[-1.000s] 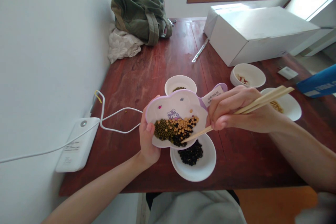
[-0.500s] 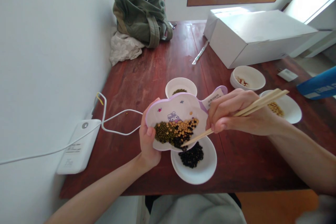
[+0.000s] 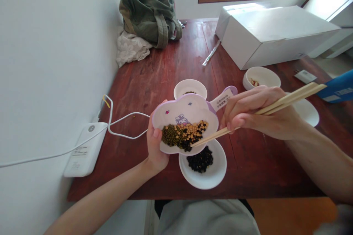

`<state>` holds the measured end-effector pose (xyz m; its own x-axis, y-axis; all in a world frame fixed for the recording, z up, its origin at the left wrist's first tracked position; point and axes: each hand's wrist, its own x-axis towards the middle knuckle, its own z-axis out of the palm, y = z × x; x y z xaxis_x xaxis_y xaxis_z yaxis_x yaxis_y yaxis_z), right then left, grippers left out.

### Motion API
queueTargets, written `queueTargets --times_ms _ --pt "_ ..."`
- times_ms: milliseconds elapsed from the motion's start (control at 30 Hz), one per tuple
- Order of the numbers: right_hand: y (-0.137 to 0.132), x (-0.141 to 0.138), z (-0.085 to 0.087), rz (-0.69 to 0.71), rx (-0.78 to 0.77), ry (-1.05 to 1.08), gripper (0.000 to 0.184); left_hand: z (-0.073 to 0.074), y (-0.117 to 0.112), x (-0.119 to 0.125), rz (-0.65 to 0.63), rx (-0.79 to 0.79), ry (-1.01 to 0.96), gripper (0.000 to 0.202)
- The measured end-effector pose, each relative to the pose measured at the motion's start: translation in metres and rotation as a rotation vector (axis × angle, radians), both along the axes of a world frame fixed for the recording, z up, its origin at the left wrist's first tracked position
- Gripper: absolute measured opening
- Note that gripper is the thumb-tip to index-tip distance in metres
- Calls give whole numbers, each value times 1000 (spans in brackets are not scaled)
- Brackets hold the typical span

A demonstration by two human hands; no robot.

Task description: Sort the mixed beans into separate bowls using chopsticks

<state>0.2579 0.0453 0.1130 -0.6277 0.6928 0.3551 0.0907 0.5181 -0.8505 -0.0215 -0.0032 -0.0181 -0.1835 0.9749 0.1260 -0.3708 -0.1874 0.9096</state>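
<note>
My left hand (image 3: 156,146) grips the left edge of a white and lilac cloud-shaped plate (image 3: 165,119), thumb over the rim. The plate is tilted toward me above a white bowl (image 3: 202,182) of black beans (image 3: 200,159). On it lie green beans (image 3: 171,136), yellow beans (image 3: 194,130) and black beans (image 3: 187,145), partly mixed. My right hand (image 3: 252,112) is closed around a pair of wooden chopsticks (image 3: 220,132), tips among the black beans at the plate's lower rim. A labelled handle (image 3: 222,99) sticks out behind my right fingers.
Beyond the plate stands a white bowl (image 3: 190,84) with green beans. To the right are a bowl of nuts (image 3: 261,75) and a bowl (image 3: 307,112) half hidden by my hand. A white box (image 3: 275,36), green bag (image 3: 154,18) and power bank with cable (image 3: 85,150) lie around.
My right hand has shifted right and slightly up, drawing the chopsticks back a little while their tips stay at the plate's lower rim. My left hand keeps holding the plate; the view has shifted slightly.
</note>
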Motion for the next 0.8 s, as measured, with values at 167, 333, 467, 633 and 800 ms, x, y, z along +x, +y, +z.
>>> queueTargets --times_ms 167,333,467,633,800 --pt "-4 -3 -2 -85 43 46 35 1 -1 2 -6 -46 -37 53" --pt "-4 -8 -9 -30 89 -2 26 3 0 5 33 -67 -17 57" --pt "-3 -7 -8 37 41 29 22 2 1 5 39 -58 -16 57" --pt "-4 0 -1 -36 49 19 30 -1 2 4 51 -57 -19 58" --pt "-4 1 2 -35 81 -1 27 -2 3 6 72 -10 -49 52"
